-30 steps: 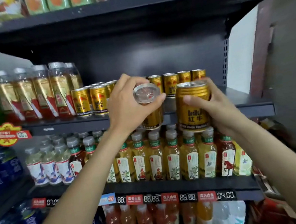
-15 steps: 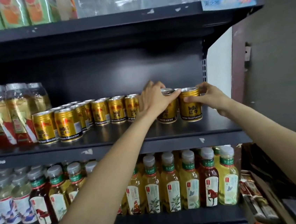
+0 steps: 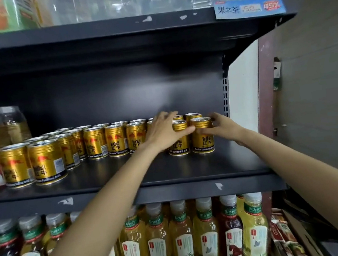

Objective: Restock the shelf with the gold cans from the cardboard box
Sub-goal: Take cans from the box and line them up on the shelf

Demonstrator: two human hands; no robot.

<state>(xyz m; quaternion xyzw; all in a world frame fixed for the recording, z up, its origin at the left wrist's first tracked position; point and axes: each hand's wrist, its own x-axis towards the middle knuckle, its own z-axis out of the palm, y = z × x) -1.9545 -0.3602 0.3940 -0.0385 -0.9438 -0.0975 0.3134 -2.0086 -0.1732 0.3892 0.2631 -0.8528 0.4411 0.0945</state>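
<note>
Two gold cans stand upright on the dark shelf (image 3: 199,170) at the right end of the can row. My left hand (image 3: 164,131) wraps the left gold can (image 3: 179,146), thumb across its neck. My right hand (image 3: 221,125) grips the right gold can (image 3: 203,142) near its top from the right side. Both cans rest on the shelf board. Two more gold cans (image 3: 193,116) stand just behind them. A row of gold cans (image 3: 94,143) runs leftward along the shelf. The cardboard box is out of view.
Bottles with gold labels (image 3: 1,133) stand at the shelf's left end. Tea bottles (image 3: 207,238) fill the shelf below. An upper shelf (image 3: 111,27) with a blue price tag (image 3: 249,7) hangs overhead. The shelf's white side panel (image 3: 243,90) is to the right.
Both hands carried the cans from in front of the shelf edge onto the shelf and set them down at the right end of the row. The camera view has risen and moved closer.
</note>
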